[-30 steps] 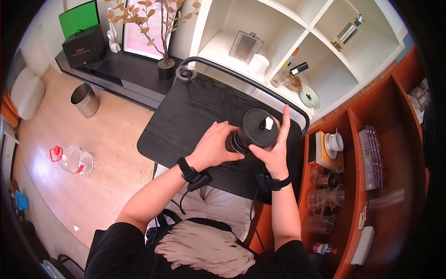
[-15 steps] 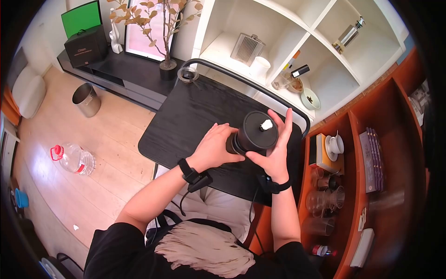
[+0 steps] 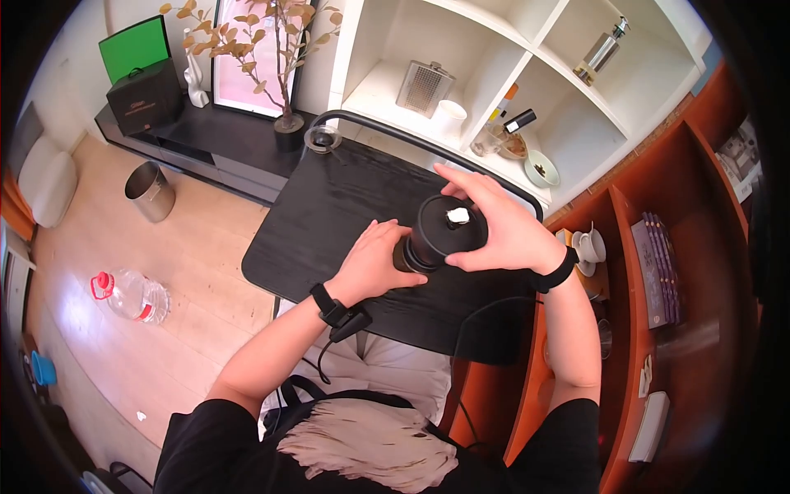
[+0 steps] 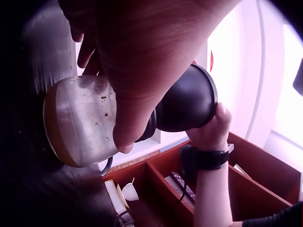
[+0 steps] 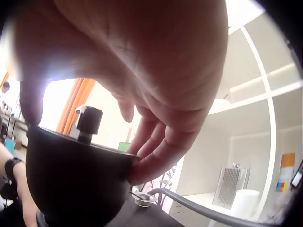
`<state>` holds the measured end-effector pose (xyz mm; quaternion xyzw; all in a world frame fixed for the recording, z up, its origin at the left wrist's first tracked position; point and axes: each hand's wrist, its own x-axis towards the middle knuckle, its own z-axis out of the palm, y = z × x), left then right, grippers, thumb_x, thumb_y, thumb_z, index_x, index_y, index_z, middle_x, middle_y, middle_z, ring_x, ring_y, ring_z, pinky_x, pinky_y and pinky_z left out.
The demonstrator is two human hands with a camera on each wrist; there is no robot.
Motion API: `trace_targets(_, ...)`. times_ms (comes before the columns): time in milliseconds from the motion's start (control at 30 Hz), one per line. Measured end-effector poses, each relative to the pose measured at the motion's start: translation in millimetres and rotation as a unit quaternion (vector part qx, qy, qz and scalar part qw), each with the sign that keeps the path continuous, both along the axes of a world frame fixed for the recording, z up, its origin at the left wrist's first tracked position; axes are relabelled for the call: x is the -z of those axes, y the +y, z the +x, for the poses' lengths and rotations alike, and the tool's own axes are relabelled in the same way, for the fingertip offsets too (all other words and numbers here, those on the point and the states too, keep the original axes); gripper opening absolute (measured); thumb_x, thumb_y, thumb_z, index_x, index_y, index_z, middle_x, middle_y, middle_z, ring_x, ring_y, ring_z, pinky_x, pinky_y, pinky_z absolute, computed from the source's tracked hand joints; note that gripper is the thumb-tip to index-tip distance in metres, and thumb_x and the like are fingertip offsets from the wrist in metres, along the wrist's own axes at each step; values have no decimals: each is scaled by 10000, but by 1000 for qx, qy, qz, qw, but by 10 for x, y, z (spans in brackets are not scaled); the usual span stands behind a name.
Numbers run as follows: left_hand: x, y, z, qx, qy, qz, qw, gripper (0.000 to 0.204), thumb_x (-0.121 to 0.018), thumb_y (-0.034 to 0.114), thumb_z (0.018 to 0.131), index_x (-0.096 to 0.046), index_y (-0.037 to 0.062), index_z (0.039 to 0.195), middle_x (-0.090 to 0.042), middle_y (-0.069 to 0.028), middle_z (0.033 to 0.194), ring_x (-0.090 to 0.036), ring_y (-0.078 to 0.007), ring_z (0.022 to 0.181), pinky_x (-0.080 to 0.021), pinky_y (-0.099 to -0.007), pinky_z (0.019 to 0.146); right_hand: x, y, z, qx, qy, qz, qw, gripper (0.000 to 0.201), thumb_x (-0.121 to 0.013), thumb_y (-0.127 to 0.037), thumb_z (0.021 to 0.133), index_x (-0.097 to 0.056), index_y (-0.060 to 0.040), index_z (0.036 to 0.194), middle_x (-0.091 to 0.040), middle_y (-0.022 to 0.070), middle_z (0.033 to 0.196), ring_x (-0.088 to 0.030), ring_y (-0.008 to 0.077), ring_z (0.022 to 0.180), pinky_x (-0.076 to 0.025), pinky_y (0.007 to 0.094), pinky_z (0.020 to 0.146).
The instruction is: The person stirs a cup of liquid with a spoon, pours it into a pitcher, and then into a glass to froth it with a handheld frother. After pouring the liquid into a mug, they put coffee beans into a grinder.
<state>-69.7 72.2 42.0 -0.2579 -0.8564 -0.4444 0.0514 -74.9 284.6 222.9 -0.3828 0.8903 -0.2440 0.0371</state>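
Note:
A hand coffee grinder (image 3: 436,235) with a black top stands over the black table. Its glass jar (image 4: 78,123), speckled inside with brown material near the bottom, shows in the left wrist view. My left hand (image 3: 374,262) grips the grinder low, thumb across the jar's upper part near the black collar. The right hand (image 3: 512,226) holds the round black top, thumb on the near side and fingers round the far side. From the middle of that top rises a short shaft with a squared tip (image 5: 90,119), which looks white in the head view.
The black table (image 3: 329,214) has a raised rail (image 3: 411,136) along its back, with a small clear dish (image 3: 322,140) at the far left corner. White shelves (image 3: 395,99) rise behind; a red-brown cabinet (image 3: 605,329) stands close on the right.
My right hand has turned around the grinder's top, from fingers pointing away to reaching across from the right. The right forearm has swung outward. The left hand keeps its grip.

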Motion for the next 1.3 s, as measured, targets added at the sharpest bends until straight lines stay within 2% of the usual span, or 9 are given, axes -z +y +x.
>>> trace_targets(133,-22,-5,7,2,-2,-8,1000,819,-905,455,700,-602,-41,1277,-584,-275,1380,-474,-377,1412,-266,-480,1251,-18,-201,61,162,-12,96,982,1060,-916,-276,684,-380,-85,1579,-584,131,1274,-571,279,1188,-470,375,1049)
trace_targets(333,-7,1,9,2,8,1,1000,822,-904,454,702,-604,-38,1288,-591,-271,1369,-477,-373,1412,-276,-484,1247,-54,-218,81,-13,77,113,990,973,-903,-402,739,-442,-81,1533,-608,138,1171,-603,317,1127,-510,404,946)
trace_targets(433,-21,-5,3,5,-6,-5,1000,826,-903,453,700,-602,-36,1294,-592,-268,1370,-477,-375,1412,-275,-483,1248,-120,-468,209,196,39,225,954,961,-901,-365,715,-459,-84,1521,-599,154,1266,-592,356,1191,-492,418,1005)
trace_targets(567,-10,-4,6,3,3,2,1000,825,-901,456,698,-604,-33,1292,-594,-263,1370,-476,-375,1413,-274,-481,1248,-39,-159,-16,-76,128,121,981,953,-786,-600,767,-479,-90,1512,-644,190,1102,-665,340,1058,-545,441,918)
trace_targets(700,16,13,3,-2,7,4,1000,787,-889,419,705,-614,21,1325,-627,-202,1324,-486,-360,1399,-277,-501,1244,-111,-451,112,192,57,266,943,1023,-807,-617,729,-452,-80,1525,-640,223,1152,-684,386,1019,-549,429,926)
trace_targets(833,11,5,8,-3,13,8,1000,782,-889,416,705,-615,20,1322,-628,-202,1318,-488,-361,1395,-279,-502,1243,-107,-252,3,-6,69,122,990,1025,-836,-597,710,-465,-79,1513,-640,229,1155,-672,389,1017,-545,426,916)
trace_targets(1067,28,1,1,-4,11,4,1000,777,-891,410,702,-618,21,1317,-628,-203,1313,-500,-358,1381,-280,-504,1242,-221,-428,68,162,-1,256,953,1055,-881,-527,677,-439,-95,1532,-638,227,1225,-650,395,1103,-529,420,960)
trace_targets(1200,5,6,23,-11,16,9,1000,775,-888,417,704,-619,21,1314,-633,-197,1306,-503,-356,1379,-280,-503,1242,-184,-263,-95,-51,25,132,990,981,-869,-529,698,-501,-67,1481,-650,228,1188,-669,385,1066,-538,424,944)
trace_targets(1300,-11,8,4,-1,6,5,1000,796,-895,443,699,-615,-3,1297,-613,-234,1335,-490,-368,1395,-276,-495,1245,-161,-414,24,91,10,217,972,936,-878,-466,695,-516,-87,1471,-632,209,1234,-639,377,1135,-526,429,979)
